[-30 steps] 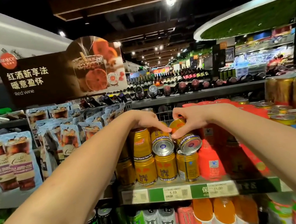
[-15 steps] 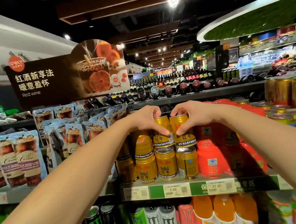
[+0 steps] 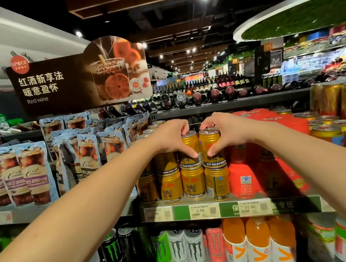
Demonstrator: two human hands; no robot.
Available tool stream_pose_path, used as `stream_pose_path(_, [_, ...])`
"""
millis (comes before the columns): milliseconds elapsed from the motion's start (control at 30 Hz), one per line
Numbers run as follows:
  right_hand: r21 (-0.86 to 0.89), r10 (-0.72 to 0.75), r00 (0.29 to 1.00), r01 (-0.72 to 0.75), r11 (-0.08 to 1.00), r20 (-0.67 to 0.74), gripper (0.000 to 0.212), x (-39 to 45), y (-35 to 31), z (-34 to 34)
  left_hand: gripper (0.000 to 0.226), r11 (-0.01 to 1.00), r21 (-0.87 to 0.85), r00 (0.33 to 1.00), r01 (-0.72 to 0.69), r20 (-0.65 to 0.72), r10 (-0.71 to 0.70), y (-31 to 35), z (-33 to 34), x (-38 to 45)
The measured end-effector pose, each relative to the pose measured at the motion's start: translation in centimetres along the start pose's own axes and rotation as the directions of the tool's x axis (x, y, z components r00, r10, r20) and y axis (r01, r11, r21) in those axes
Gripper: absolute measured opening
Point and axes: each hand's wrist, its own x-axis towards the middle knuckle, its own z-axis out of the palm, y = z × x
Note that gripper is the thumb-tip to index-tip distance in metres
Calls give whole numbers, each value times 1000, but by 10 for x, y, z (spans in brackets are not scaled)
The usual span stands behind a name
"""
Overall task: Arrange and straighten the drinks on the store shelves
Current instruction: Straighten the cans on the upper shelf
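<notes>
Gold Red Bull cans stand two high on the middle shelf [image 3: 206, 210]. My left hand [image 3: 171, 136] grips the left top can [image 3: 189, 150] from above and the side. The neighbouring top can [image 3: 211, 148] is held the same way by my right hand [image 3: 223, 131]. Both top cans stand upright, side by side, each on a bottom-row can [image 3: 193, 182]. My thumbs nearly touch between them.
Red multipacks [image 3: 248, 178] sit right of the gold cans, with more gold cans [image 3: 333, 131] farther right. Drink pouches [image 3: 28, 175] hang at left. Monster cans [image 3: 178, 251] and orange bottles [image 3: 258, 243] fill the shelf below. Wine bottles [image 3: 198, 97] lie on the shelf above.
A second ago both cans were tipped forward with their ends facing me. I have stood them upright on the bottom row and still hold them.
</notes>
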Motion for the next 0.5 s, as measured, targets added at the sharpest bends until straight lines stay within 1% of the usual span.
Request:
stream_pose_path(267, [-30,1,1000,0,1000,26,78,-5,0,4,67,998,55,999,-24,48,21,1,0,1])
stream_pose_path(367, [-58,23,999,-20,998,46,81,-5,0,2,65,996,85,998,-41,48,37,4,1,2])
stream_pose_path(500, [-113,54,997,-48,992,51,87,-4,-1,3,65,989,146,999,-30,30,26,7,4,3])
